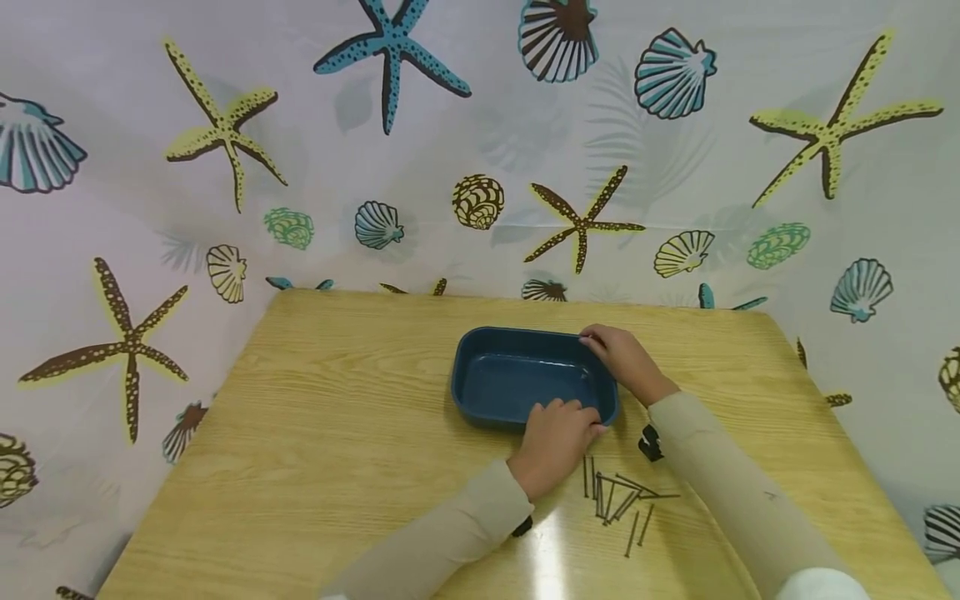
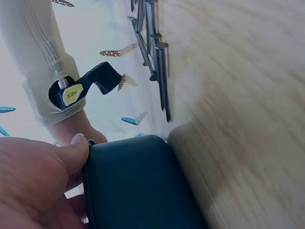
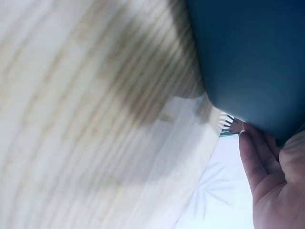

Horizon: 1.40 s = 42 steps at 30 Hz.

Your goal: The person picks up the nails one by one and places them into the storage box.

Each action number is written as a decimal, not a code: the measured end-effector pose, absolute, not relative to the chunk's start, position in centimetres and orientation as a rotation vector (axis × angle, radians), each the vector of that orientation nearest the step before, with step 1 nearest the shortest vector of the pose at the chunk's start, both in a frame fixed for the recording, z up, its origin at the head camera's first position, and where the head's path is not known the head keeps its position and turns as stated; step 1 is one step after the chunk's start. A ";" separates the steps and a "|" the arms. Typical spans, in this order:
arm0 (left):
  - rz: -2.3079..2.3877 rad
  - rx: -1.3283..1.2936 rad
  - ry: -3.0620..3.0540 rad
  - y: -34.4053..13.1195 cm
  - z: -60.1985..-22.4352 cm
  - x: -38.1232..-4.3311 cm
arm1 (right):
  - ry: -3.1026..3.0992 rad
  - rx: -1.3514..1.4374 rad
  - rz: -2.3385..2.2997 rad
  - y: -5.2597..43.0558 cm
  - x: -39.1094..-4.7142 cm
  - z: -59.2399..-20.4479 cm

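Note:
A dark blue rectangular tray (image 1: 525, 387) with rounded corners stands on the wooden table. My left hand (image 1: 558, 437) grips its near rim toward the right corner, fingers over the edge. In the left wrist view the thumb (image 2: 76, 155) lies against the tray's outer wall (image 2: 138, 186), just at the rim. At the far right corner my right hand (image 1: 622, 358) pinches the rim; the right wrist view has its fingers (image 3: 259, 155) by the tray's underside edge (image 3: 252, 62). Several loose grey nails (image 1: 615, 498) lie on the table between my forearms.
The wooden table (image 1: 322, 417) extends left of the tray and behind it. A cloth (image 1: 480, 150) printed with shells and starfish hangs around the table's back and sides. A black strap mount (image 1: 650, 443) sits on the right wrist.

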State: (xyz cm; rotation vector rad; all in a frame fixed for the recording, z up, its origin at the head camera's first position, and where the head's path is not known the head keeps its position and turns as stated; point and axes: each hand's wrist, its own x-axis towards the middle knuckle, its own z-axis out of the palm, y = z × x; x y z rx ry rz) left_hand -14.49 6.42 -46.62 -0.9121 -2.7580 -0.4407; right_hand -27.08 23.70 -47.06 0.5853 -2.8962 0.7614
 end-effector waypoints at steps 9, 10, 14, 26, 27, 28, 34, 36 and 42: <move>-0.806 -1.108 -2.815 2.8 -45.5 -17.3 | -2.872 0.669 0.772 22.7 -27.9 -47.1; -0.822 -1.100 -2.813 2.1 -45.2 -17.9 | -2.862 0.681 0.764 22.6 -27.9 -47.1; -0.668 -0.832 -2.762 -1.3 -44.2 -20.8 | -2.837 0.718 0.734 22.3 -28.2 -46.9; -0.430 -0.090 -2.793 -9.4 -47.0 -24.9 | -2.872 0.752 0.692 21.7 -29.0 -46.8; -0.420 -0.086 -2.805 -9.6 -47.0 -24.9 | -2.874 0.757 0.688 21.6 -29.1 -46.8; -0.405 -0.090 -2.814 -9.6 -47.1 -24.8 | -2.875 0.757 0.684 21.6 -29.1 -46.8; -0.248 -0.158 -2.873 -9.5 -47.3 -24.5 | -2.859 0.752 0.672 21.7 -29.1 -46.9; -0.205 -0.170 -2.908 -9.4 -47.4 -24.4 | -2.851 0.750 0.667 21.7 -29.1 -47.0; -0.186 -0.156 -3.007 -9.3 -47.0 -23.8 | -2.835 0.758 0.647 21.7 -29.1 -46.9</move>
